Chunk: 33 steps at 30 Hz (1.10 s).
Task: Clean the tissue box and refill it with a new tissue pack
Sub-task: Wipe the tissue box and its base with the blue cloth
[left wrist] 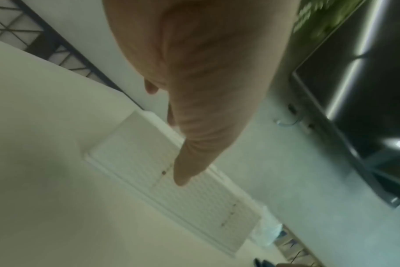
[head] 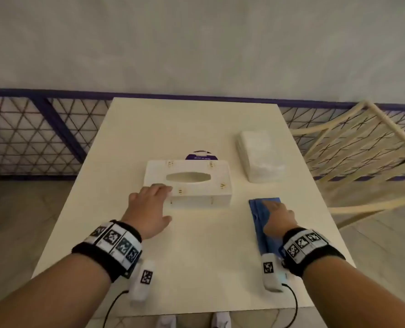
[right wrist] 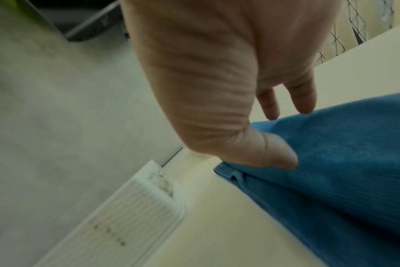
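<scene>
A white tissue box (head: pixel 192 183) with an oval slot stands mid-table, and nothing shows in the slot. My left hand (head: pixel 157 202) rests its straight fingers on the box's near left corner, thumb spread. In the left wrist view the thumb of that hand (left wrist: pixel 178 133) points across the ribbed side of the box (left wrist: pixel 171 195). A wrapped tissue pack (head: pixel 259 157) lies at the back right. My right hand (head: pixel 275 215) lies flat on a folded blue cloth (head: pixel 259 223). In the right wrist view the thumb of that hand (right wrist: pixel 283 140) presses the cloth (right wrist: pixel 343 171) near the box (right wrist: pixel 135 213).
A round purple item (head: pixel 201 156) peeks out behind the box. The white table (head: pixel 196 256) is bare near me. A cream lattice chair (head: pixel 362 162) stands at the right, and a mesh railing (head: pixel 31 138) runs behind the table. A dark screen (left wrist: pixel 354 90) stands off to one side.
</scene>
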Available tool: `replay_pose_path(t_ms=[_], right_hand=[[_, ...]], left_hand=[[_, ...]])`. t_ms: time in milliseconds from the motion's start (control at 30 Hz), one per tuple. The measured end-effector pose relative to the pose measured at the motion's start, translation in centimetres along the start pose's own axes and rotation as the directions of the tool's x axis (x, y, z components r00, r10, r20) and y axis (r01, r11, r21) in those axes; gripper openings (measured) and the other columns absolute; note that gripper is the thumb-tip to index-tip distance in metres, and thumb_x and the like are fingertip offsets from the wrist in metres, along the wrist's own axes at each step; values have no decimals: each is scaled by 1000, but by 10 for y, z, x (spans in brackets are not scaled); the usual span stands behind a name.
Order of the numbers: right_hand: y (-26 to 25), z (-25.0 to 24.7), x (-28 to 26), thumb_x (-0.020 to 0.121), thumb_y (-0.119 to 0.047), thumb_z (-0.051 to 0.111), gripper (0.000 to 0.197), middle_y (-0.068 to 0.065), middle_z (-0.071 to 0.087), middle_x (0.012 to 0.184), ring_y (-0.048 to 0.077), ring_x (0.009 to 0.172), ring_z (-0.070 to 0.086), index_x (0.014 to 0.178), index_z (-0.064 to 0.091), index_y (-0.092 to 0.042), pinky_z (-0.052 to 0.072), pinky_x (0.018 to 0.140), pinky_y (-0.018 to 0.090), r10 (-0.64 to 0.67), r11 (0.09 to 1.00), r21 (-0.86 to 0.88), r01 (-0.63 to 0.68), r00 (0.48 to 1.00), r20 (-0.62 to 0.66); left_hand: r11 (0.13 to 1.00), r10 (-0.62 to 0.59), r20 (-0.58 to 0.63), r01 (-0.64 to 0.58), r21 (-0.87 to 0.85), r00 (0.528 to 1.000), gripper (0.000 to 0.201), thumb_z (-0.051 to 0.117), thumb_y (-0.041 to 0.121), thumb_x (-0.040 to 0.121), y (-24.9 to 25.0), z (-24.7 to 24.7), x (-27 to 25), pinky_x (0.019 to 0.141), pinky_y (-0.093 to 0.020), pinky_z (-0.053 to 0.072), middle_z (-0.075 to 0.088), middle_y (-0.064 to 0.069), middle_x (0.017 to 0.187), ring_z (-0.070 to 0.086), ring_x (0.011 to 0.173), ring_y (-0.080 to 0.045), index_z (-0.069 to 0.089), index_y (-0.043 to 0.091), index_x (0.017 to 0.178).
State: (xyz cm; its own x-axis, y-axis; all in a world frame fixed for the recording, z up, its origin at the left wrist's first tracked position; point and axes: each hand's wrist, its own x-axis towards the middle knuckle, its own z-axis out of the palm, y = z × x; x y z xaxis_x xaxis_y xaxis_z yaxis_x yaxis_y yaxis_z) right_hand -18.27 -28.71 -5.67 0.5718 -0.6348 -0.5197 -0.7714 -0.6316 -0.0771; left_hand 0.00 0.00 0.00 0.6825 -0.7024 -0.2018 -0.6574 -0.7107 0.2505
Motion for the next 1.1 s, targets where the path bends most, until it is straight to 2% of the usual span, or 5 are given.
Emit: replay_pose_path(t_ms=[133,533,833,967,1100], right_hand=[[-5,-1,-12,85,-16,53,80,-1,4,159,40,139,18,149,9,-32,34,110,44,14,999,-36,-10,994,111],[-15,18,-29,81,-6,55,27,10,60,116,33,111,57,80,61,-32,43,88,30,-89,991,96,88,996,-3],[-26,16,-55,78,-5,54,47,1,46,129,28,112,45,119,53,-26,44,94,32,-219,975,34,218,976,17],[-60,-29,-75,74,5,53,43,-5,61,105,16,102,56,104,67,-22,42,85,17,-428,903,138,408,885,182],[-121,-70,-89,70,3,57,43,-1,59,104,13,93,53,106,67,-21,40,82,18,-687,703,158,694,719,-103]], left_hand=[[986,16,-37,-10,163,999,81,55,17,80,5,3,23,101,-38,23,15,6,156,20,138,-17,13,25,149],[973,80,-42,-68,223,996,66,48,1,73,-2,-5,46,96,-41,23,47,9,133,30,131,-13,44,31,131],[973,137,34,-141,181,990,58,51,1,70,2,-6,48,95,-39,20,54,8,113,48,111,-14,53,30,121],[984,117,57,-124,128,991,56,55,3,74,-2,-8,50,98,-36,18,55,10,119,47,107,-17,54,33,122],[988,109,59,-115,104,992,57,55,3,73,-5,-9,52,100,-36,14,58,11,116,49,110,-17,52,34,121]])
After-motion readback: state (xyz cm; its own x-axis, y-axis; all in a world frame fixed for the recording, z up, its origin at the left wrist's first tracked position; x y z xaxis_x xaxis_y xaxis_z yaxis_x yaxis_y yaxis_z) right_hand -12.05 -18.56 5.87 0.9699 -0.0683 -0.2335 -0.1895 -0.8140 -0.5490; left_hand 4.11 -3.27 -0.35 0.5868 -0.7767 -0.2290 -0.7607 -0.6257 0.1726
